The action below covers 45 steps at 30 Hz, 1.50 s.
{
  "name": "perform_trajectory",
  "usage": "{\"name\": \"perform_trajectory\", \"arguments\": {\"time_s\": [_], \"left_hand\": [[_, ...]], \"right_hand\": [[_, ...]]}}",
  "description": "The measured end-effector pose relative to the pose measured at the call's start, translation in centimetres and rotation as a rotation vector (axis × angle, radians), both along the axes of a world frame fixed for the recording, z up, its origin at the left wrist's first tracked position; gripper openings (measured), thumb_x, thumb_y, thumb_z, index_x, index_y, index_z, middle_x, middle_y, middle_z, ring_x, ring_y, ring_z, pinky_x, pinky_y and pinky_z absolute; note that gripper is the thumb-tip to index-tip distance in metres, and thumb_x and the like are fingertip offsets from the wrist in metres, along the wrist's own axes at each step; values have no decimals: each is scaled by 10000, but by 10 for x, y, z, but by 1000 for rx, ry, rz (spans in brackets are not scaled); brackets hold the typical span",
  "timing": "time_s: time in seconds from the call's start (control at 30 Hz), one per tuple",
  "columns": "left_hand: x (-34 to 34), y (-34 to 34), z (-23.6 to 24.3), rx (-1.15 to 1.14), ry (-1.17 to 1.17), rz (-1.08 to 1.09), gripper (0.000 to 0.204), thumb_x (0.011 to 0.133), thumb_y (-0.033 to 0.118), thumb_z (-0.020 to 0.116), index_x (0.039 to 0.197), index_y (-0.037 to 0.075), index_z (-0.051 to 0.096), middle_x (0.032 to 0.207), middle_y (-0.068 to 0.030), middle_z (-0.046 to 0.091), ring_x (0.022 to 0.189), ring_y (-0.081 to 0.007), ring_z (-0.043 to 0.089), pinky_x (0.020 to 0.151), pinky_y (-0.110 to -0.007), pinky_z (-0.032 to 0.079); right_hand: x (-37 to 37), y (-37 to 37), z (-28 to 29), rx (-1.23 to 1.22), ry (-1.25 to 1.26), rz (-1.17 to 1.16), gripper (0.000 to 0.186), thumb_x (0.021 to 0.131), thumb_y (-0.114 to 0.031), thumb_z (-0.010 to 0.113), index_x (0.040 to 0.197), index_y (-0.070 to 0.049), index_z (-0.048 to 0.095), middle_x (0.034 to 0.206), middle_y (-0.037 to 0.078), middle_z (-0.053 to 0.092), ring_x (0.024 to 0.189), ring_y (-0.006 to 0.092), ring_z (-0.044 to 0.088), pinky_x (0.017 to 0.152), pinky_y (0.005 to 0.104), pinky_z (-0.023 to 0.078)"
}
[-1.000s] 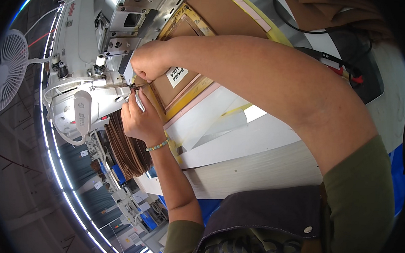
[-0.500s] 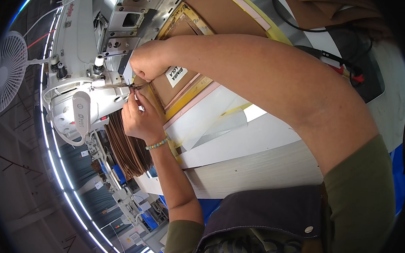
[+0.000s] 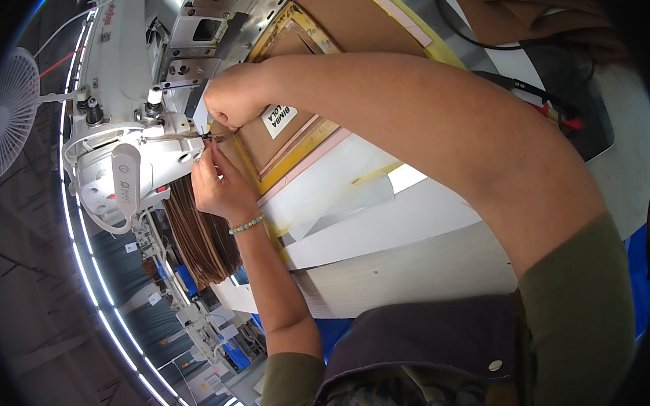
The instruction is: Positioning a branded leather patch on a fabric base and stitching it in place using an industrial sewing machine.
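A white sewing machine head (image 3: 169,154) stands at the left, its dark needle area (image 3: 207,136) between my hands. My left hand (image 3: 223,190), wearing a beaded bracelet (image 3: 247,225), is raised just below the needle area with thumb and fingertips pinched together. Whatever they pinch is too small to make out. My right hand (image 3: 235,99) is curled into a fist just beyond, its arm crossing the work. Something thin runs from under that fist toward the needle; its kind is unclear. Beneath lies a yellow-edged frame (image 3: 297,165) around a brown panel (image 3: 269,145) with a white printed label (image 3: 278,120).
A stack of brown pieces (image 3: 202,233) hangs beside the machine. Metal brackets (image 3: 209,28) rise behind it. A white lamp-like device (image 3: 126,178) is fixed to the head, and a fan (image 3: 7,116) is at far left. Clear sheeting (image 3: 340,189) and a black-handled tool (image 3: 529,92) lie rightward.
The machine and both hands sit slightly farther left in the picture. My left fingertips stay pinched and my right fist stays curled by the needle area.
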<state>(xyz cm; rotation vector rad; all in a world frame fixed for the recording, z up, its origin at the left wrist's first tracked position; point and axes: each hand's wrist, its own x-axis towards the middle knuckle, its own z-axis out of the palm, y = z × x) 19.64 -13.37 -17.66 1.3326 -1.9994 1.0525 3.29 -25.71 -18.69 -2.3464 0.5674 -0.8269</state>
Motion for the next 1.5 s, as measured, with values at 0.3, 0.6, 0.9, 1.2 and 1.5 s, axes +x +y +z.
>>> {"name": "perform_trajectory", "arguments": {"time_s": [0.3,0.6,0.9,1.2,1.5], "left_hand": [[-1,13,11,180,-68,104,272,906,260,786,1127,110,735,798,-6,685,665,-195,645,576,-336,513],[9,33,15,278,36,132,459,921,326,764,1323,126,666,1050,-61,749,873,-244,730,706,-333,578],[11,57,25,267,185,-109,469,892,194,794,1332,113,654,1232,-85,703,987,-243,724,776,-323,606],[26,81,17,316,719,-167,260,949,121,737,1195,44,699,1228,-77,669,856,-118,684,682,-255,596],[10,72,2,704,1385,-235,287,996,147,686,1247,9,672,1161,-68,674,1024,-109,641,910,-249,513]], "right_hand": [[-18,13,74,-140,716,-77,333,842,-209,727,1161,-122,773,1159,120,752,1028,313,711,888,462,564],[-176,118,191,-326,1061,-80,263,869,-127,631,972,79,757,1045,244,744,890,367,718,775,454,551],[-270,229,52,-363,743,-595,196,856,-151,700,991,-9,688,918,147,687,913,321,689,815,434,540],[-227,179,75,-447,217,-627,191,1015,-161,549,1071,-5,643,1002,128,659,870,298,649,811,413,516],[-61,100,57,-32,337,-397,229,976,-239,625,1058,-32,676,935,84,678,842,274,686,810,400,541]]}}
